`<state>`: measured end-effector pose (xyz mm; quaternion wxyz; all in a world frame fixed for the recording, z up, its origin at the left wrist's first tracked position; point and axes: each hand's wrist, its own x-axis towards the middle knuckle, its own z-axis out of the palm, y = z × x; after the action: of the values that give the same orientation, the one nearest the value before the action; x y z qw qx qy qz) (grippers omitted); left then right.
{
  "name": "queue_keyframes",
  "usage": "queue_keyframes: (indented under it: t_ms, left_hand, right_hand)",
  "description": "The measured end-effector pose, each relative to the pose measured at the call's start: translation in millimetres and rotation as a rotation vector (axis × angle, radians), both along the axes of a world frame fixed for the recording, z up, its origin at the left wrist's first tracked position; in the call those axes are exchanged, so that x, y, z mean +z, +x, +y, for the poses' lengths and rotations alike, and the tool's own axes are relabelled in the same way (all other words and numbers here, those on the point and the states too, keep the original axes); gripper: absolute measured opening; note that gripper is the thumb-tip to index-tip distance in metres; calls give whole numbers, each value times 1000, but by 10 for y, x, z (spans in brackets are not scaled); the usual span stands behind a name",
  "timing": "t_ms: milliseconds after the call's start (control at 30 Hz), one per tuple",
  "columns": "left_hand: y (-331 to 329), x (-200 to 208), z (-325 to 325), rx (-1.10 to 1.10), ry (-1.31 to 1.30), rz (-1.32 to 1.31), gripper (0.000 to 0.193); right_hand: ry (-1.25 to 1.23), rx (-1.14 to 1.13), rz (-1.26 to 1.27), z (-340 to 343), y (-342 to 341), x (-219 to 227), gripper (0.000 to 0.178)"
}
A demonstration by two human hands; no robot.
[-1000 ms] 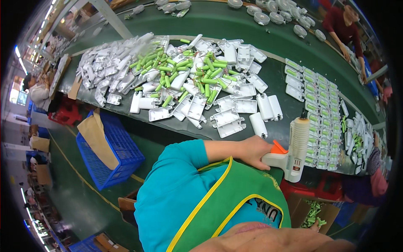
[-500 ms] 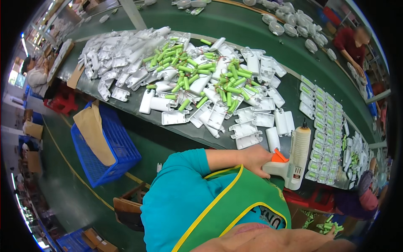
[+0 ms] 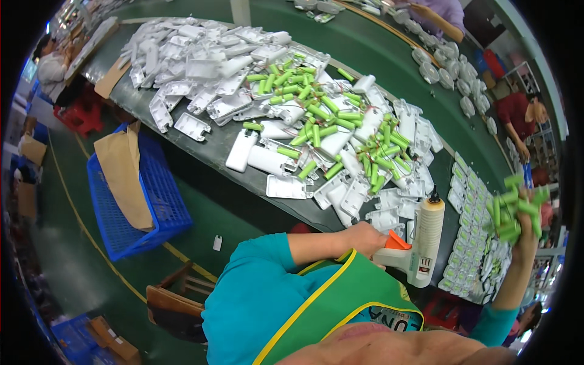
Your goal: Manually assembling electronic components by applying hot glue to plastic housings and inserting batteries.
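Note:
My left hand (image 3: 363, 239) is wrapped round the handle of a white hot glue gun (image 3: 424, 240) with an orange trigger, its dark nozzle pointing up just over the table edge. At the far right, my raised right hand (image 3: 527, 228) grips a bunch of green cylindrical batteries (image 3: 505, 210). Across the table lies a heap of loose green batteries with thin red wires (image 3: 316, 112), mixed among white plastic casings (image 3: 286, 187). Right of the glue gun stand rows of white casings with green batteries inside (image 3: 467, 225).
A larger pile of white casings (image 3: 201, 64) covers the table's far left. A blue crate (image 3: 167, 194) with brown cardboard (image 3: 121, 176) is on the floor beside a wooden chair (image 3: 176, 304). Co-workers sit across the green conveyor (image 3: 389, 73), which carries round white parts (image 3: 447, 79).
My right hand has risen into view at the right, holding a bunch of batteries that lay low by the floor before. The view has turned slightly; the glue gun stays in my left hand.

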<state>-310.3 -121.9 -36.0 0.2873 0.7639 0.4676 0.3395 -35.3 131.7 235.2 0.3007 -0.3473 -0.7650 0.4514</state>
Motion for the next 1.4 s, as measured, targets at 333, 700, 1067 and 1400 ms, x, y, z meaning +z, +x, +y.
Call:
queue_keyframes:
  t_ms: [333, 700, 1067, 1400]
  left_hand:
    - [0, -143, -38, 67, -79, -32, 42]
    - [-133, 36, 18, 45, -240, -30, 31]
    - [-108, -21, -11, 66, -195, -13, 38]
    - [-130, 108, -150, 166, -95, -87, 59]
  right_hand:
    - [-87, 677, -184, -982, -4816, -156, 35]
    - [176, 797, -485, -1946, -6456, -607, 68]
    - [375, 987, -666, -1412, -5654, 141, 54]
    - [232, 617, -650, -738, -3022, 983, 47]
